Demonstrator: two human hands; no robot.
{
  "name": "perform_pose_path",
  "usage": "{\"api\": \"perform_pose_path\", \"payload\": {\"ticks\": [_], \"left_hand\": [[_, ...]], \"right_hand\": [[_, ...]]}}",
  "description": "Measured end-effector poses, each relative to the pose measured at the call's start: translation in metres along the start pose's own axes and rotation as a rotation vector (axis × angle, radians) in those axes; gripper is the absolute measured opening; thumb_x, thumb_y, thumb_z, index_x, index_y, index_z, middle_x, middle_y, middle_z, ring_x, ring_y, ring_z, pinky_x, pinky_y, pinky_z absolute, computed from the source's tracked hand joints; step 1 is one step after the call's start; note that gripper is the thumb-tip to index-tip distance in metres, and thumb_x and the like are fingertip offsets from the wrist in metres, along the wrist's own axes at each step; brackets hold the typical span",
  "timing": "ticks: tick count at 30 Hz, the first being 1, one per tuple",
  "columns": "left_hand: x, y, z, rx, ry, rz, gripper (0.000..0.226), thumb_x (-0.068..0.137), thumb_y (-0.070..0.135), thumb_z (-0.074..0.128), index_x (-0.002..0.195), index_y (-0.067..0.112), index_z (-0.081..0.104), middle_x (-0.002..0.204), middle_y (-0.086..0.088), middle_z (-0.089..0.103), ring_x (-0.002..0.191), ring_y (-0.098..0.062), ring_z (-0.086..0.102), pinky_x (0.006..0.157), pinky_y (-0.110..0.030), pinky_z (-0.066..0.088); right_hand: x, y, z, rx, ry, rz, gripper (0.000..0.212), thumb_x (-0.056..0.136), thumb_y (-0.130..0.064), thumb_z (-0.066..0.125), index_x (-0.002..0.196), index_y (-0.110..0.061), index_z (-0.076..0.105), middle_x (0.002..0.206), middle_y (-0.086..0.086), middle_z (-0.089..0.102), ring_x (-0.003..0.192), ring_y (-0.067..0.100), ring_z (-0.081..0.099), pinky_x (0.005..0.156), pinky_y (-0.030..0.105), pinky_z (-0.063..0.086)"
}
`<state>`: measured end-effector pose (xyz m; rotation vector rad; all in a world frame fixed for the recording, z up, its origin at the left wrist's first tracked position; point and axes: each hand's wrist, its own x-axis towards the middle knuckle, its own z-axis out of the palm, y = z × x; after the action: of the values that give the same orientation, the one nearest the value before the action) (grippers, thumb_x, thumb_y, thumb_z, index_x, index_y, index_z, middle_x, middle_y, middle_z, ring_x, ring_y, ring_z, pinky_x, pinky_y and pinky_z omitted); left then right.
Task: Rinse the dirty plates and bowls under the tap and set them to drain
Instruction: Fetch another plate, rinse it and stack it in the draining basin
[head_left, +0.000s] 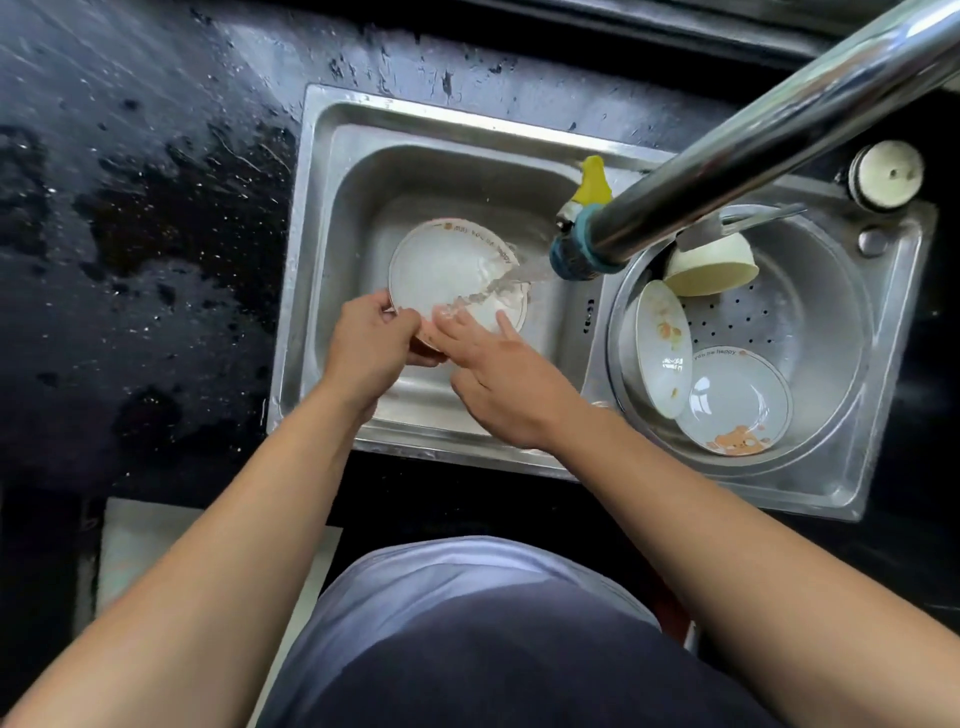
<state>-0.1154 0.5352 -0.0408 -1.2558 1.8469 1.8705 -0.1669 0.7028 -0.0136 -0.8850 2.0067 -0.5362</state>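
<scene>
Left fingers (402, 318) round plate's (447, 265) near rim

Daylight bright on sink (332, 156); glare streaked tap (779, 130) above it; edges dim, bowed, blurred.

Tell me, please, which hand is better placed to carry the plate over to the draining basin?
Probably the left hand: it grips the plate, while the right hand rests open-fingered on it, though nearer the draining basin.
</scene>
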Motion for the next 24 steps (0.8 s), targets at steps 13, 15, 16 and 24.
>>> {"api": "perform_pose_path", "payload": {"ticks": [13, 15, 16, 24], "left_hand": [[-0.005, 0.000, 0.000, -0.199, 0.095, -0.197, 0.010, 0.088, -0.002, 0.051, 0.081, 0.000, 0.057, 0.066, -0.025, 0.075, 0.056, -0.033, 0.076, 0.049, -0.029, 0.061], [-0.005, 0.005, 0.002, -0.238, 0.085, -0.206, 0.009, 0.087, 0.000, 0.052, 0.082, -0.001, 0.058, 0.063, -0.022, 0.074, 0.056, -0.031, 0.076, 0.048, -0.027, 0.060], [-0.004, 0.007, 0.002, -0.263, 0.087, -0.207, 0.009, 0.087, 0.002, 0.053, 0.084, -0.002, 0.060, 0.065, -0.020, 0.075, 0.057, -0.031, 0.077, 0.048, -0.027, 0.060], [-0.005, -0.006, -0.006, -0.440, -0.114, -0.262, 0.061, 0.102, 0.065, 0.042, 0.125, 0.015, 0.069, 0.110, -0.010, 0.081, 0.106, -0.026, 0.077, 0.085, -0.040, 0.060]], "right_hand": [[0.003, 0.013, 0.006, -0.169, 0.122, 0.065, 0.054, 0.103, -0.037, 0.049, 0.155, -0.026, 0.041, 0.164, 0.003, 0.037, 0.153, 0.022, 0.031, 0.127, 0.055, 0.003], [0.008, 0.012, 0.003, -0.139, 0.206, 0.045, 0.042, 0.105, -0.031, 0.052, 0.147, -0.026, 0.054, 0.152, 0.005, 0.054, 0.142, 0.025, 0.047, 0.126, 0.052, 0.014], [0.010, 0.010, 0.001, -0.100, 0.254, 0.022, 0.038, 0.104, -0.027, 0.055, 0.141, -0.027, 0.061, 0.142, 0.005, 0.063, 0.133, 0.027, 0.054, 0.124, 0.051, 0.022], [0.016, 0.006, -0.001, 0.058, 0.424, 0.059, 0.022, 0.098, -0.023, 0.063, 0.116, -0.021, 0.075, 0.098, 0.009, 0.078, 0.092, 0.037, 0.067, 0.076, 0.043, 0.053]]}}
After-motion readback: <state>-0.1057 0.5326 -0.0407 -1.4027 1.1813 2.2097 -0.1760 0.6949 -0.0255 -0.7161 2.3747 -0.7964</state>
